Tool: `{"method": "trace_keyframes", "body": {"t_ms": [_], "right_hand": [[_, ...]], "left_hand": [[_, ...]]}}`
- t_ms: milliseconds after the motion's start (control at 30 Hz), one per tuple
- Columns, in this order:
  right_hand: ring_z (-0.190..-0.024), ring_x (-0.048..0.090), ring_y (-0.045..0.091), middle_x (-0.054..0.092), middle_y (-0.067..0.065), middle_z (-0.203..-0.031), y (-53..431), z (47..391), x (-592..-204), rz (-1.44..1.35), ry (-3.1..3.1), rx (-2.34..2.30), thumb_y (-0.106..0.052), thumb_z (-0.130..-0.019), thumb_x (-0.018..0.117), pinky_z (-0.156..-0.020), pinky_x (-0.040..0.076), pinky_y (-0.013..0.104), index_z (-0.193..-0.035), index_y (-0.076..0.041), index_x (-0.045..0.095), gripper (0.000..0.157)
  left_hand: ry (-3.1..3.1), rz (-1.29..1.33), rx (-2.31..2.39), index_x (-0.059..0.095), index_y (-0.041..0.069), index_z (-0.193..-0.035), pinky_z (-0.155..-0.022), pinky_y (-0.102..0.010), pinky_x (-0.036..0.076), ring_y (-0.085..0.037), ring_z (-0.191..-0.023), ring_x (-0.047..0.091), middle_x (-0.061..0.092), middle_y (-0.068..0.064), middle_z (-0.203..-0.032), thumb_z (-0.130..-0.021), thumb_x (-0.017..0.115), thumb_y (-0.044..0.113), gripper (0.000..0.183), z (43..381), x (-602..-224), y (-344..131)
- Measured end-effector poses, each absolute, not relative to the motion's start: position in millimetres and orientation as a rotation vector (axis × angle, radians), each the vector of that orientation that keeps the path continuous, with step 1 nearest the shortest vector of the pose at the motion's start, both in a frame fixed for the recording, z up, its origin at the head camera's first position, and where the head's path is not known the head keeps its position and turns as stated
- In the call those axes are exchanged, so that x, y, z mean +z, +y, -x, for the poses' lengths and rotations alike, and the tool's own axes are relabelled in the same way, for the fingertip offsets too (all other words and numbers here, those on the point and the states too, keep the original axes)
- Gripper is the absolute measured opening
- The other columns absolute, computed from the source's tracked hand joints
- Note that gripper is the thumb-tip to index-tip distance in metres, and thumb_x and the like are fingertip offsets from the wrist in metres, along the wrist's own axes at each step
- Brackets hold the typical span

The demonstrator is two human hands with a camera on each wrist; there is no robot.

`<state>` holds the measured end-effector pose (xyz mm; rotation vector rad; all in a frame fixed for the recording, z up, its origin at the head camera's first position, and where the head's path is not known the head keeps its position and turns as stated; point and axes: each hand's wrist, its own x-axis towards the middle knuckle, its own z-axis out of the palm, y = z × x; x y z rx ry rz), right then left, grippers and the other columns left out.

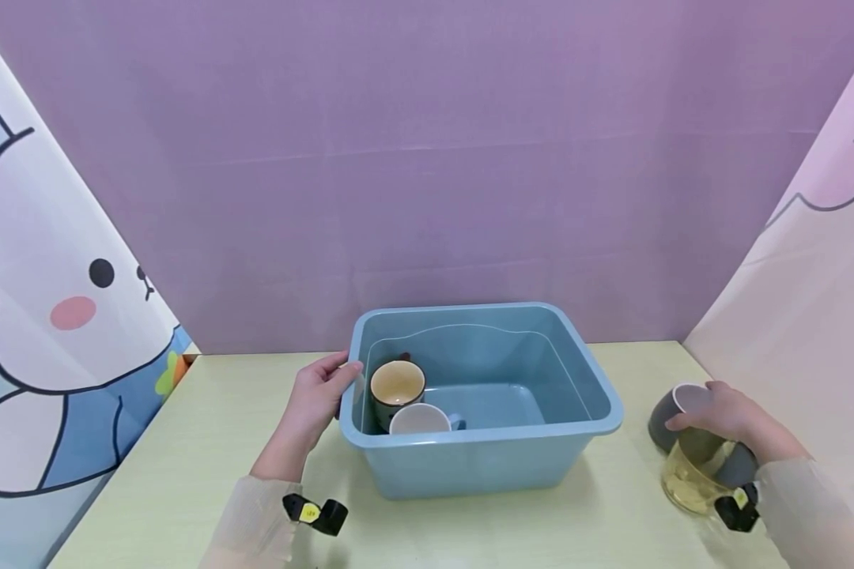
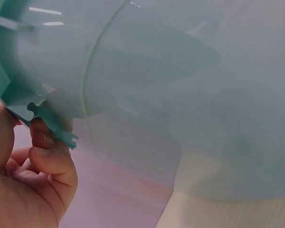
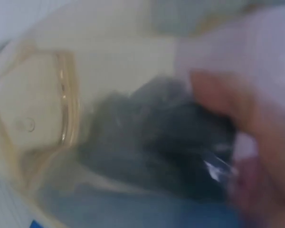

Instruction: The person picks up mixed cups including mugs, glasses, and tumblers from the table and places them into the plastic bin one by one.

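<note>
My left hand (image 1: 318, 399) grips the left rim of a blue plastic tub (image 1: 470, 466); the left wrist view shows its curled fingers (image 2: 57, 164) under the rim. Inside the tub, at the left, stand a cream-lined mug (image 1: 397, 385) and a white mug (image 1: 420, 419) with a blue handle. At the far right my right hand (image 1: 729, 415) holds a grey cup (image 1: 660, 423) with a pale inside, thumb toward the tub. A clear yellow glass (image 1: 683, 482) stands just in front of that hand. In the right wrist view, blur hides the exact grip.
Another dark grey piece (image 1: 738, 466) shows beside the yellow glass, partly hidden by the wrist. The pale table (image 1: 185, 474) extends on both sides of the tub. A purple cloth (image 1: 427, 174) hangs behind, with printed cloths (image 1: 64, 379) at the sides.
</note>
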<state>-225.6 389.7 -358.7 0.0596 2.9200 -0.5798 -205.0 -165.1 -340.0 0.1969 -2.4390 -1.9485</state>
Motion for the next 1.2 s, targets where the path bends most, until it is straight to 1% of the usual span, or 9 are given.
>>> {"method": "trace_keyframes", "body": {"t_ms": [333,533,633,700,800,900,1000,1133,1200], "right_hand": [[-0.086,0.056,0.042,0.053,0.038,-0.106,392.1,222.2,-360.2,-0.044,2.983,-0.59,-0.049,-0.073,0.074,-0.067,0.047,0.044,-0.123,0.025,0.034,0.098],[-0.08,0.057,0.034,0.06,0.028,-0.097,391.2,221.7,-360.6,-0.015,3.024,-0.573,-0.049,-0.072,0.075,-0.061,0.043,0.035,-0.118,0.021,0.043,0.09],[-0.079,0.057,0.032,0.06,0.027,-0.095,389.0,220.8,-360.4,-0.006,3.045,-0.562,-0.05,-0.072,0.074,-0.06,0.043,0.034,-0.116,0.02,0.045,0.087],[-0.082,0.057,0.037,0.058,0.033,-0.1,387.1,220.6,-359.6,-0.019,3.047,-0.554,-0.052,-0.073,0.073,-0.063,0.045,0.038,-0.12,0.021,0.043,0.092],[-0.089,0.055,0.047,0.05,0.043,-0.111,384.4,220.2,-357.9,-0.052,3.04,-0.543,-0.056,-0.074,0.07,-0.069,0.047,0.048,-0.126,0.025,0.034,0.103],[-0.097,0.052,0.053,0.042,0.048,-0.119,383.3,220.5,-356.8,-0.064,3.026,-0.542,-0.059,-0.076,0.067,-0.075,0.046,0.054,-0.128,0.03,0.026,0.11],[-0.1,0.049,0.054,0.038,0.049,-0.122,386.2,220.5,-356.4,-0.056,2.99,-0.566,-0.058,-0.078,0.065,-0.077,0.045,0.054,-0.131,0.029,0.019,0.113],[-0.102,0.047,0.052,0.035,0.048,-0.124,391.6,220.6,-357.4,-0.029,2.909,-0.62,-0.053,-0.079,0.067,-0.078,0.045,0.053,-0.134,0.028,0.009,0.114],[-0.102,0.048,0.051,0.035,0.048,-0.124,393.2,220.6,-358.7,-0.011,2.888,-0.634,-0.05,-0.079,0.068,-0.078,0.045,0.052,-0.134,0.028,0.009,0.113]], "left_hand": [[-2.439,-0.196,-1.951,0.052,0.012,-0.134,-0.057,-0.025,0.048,-0.016,-0.068,0.057,0.065,-0.016,-0.11,-0.096,0.054,0.032,0.044,205.1,-339.7,-165.5],[-2.433,-0.19,-1.962,0.052,0.012,-0.134,-0.056,-0.025,0.047,-0.016,-0.067,0.056,0.065,-0.016,-0.109,-0.096,0.054,0.031,0.043,204.5,-339.4,-165.5],[-2.434,-0.191,-1.963,0.052,0.012,-0.134,-0.057,-0.025,0.047,-0.016,-0.067,0.056,0.065,-0.016,-0.109,-0.096,0.053,0.031,0.043,204.1,-339.2,-165.6],[-2.434,-0.193,-1.965,0.052,0.012,-0.134,-0.057,-0.025,0.047,-0.016,-0.067,0.056,0.065,-0.016,-0.109,-0.096,0.053,0.031,0.043,204.1,-339.2,-165.8],[-2.435,-0.195,-1.966,0.052,0.012,-0.134,-0.057,-0.025,0.047,-0.016,-0.068,0.057,0.065,-0.016,-0.11,-0.096,0.053,0.031,0.043,204.4,-338.9,-165.8],[-2.436,-0.201,-1.964,0.052,0.012,-0.134,-0.058,-0.025,0.048,-0.016,-0.069,0.057,0.065,-0.016,-0.111,-0.096,0.054,0.032,0.044,204.6,-338.5,-166.0],[-2.441,-0.202,-1.961,0.052,0.012,-0.134,-0.058,-0.025,0.048,-0.016,-0.069,0.057,0.064,-0.016,-0.111,-0.096,0.054,0.033,0.044,204.6,-338.0,-166.0],[-2.444,-0.203,-1.962,0.052,0.012,-0.134,-0.058,-0.024,0.047,-0.016,-0.068,0.056,0.064,-0.016,-0.11,-0.096,0.053,0.033,0.044,204.4,-337.7,-165.7],[-2.443,-0.199,-1.967,0.052,0.012,-0.134,-0.058,-0.025,0.047,-0.016,-0.069,0.056,0.064,-0.016,-0.111,-0.096,0.053,0.033,0.044,204.3,-337.9,-165.4]]}}
